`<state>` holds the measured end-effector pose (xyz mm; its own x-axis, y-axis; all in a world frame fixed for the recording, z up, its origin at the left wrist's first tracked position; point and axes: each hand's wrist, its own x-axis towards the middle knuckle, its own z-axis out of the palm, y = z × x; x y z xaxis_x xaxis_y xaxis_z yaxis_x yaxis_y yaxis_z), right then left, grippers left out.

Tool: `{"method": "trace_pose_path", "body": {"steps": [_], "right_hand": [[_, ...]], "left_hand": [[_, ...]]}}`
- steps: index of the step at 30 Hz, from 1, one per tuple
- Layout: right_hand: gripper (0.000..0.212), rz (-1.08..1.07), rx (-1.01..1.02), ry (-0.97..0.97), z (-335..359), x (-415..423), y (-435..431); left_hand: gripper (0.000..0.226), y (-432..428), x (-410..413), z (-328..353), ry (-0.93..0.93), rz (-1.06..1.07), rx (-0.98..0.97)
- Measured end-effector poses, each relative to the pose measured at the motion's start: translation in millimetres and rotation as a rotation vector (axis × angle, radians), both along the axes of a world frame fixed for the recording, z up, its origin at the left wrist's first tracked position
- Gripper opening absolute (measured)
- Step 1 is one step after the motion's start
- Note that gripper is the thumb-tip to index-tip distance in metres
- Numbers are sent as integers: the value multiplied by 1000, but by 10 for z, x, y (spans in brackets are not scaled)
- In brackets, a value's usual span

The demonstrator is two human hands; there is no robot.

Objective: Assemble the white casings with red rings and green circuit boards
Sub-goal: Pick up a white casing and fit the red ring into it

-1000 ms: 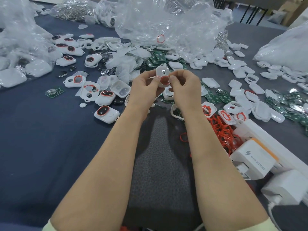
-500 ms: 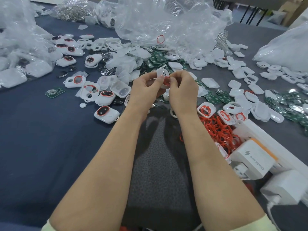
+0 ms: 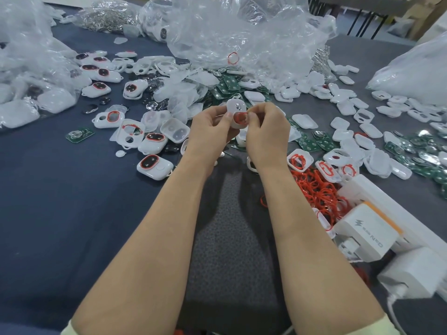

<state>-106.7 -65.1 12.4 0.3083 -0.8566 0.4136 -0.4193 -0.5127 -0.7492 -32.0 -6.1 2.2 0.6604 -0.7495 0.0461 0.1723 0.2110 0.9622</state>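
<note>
A white casing (image 3: 235, 107) with a red ring (image 3: 240, 117) in its lower opening is held above the table's middle. My left hand (image 3: 212, 131) grips the casing from the left, thumb against its face. From the right, my right hand (image 3: 266, 131) pinches the casing's edge at the red ring. A heap of loose red rings (image 3: 316, 189) lies to the right of my right forearm. Green circuit boards (image 3: 312, 145) are scattered behind my hands and at the far right (image 3: 411, 151). Several finished casings (image 3: 154, 165) lie to the left.
Crumpled clear plastic bags (image 3: 242, 32) cover the back of the table, with more at the left (image 3: 29, 76) and right (image 3: 416, 76). Loose white casing halves (image 3: 348, 107) are scattered at right. White chargers on a power strip (image 3: 370, 230) sit at the lower right.
Both hands have kept hold of the casing. My right fingers have shifted along the red ring at its lower opening, and the casing has tilted slightly.
</note>
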Motion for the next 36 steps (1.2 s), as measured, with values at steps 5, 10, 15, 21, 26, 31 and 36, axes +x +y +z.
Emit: {"method": "trace_pose_path", "body": {"steps": [5, 10, 15, 21, 26, 31, 36], "right_hand": [[13, 2, 14, -4, 8, 13, 4], [14, 2, 21, 1, 4, 19, 7], [15, -3, 31, 13, -11, 21, -2], [16, -30, -32, 19, -50, 52, 20], [15, -27, -52, 25, -72, 91, 38], [6, 76, 82, -108, -44, 58, 47], [14, 308, 534, -265, -18, -67, -80]], "left_hand": [[18, -10, -13, -11, -22, 18, 21], [7, 7, -31, 8, -65, 17, 20], [14, 30, -57, 20, -146, 1, 46], [12, 50, -53, 20, -157, 20, 52], [8, 44, -43, 8, -123, 56, 52], [10, 59, 11, 6, -49, 17, -2], [11, 97, 63, 8, -28, -52, -51]]}}
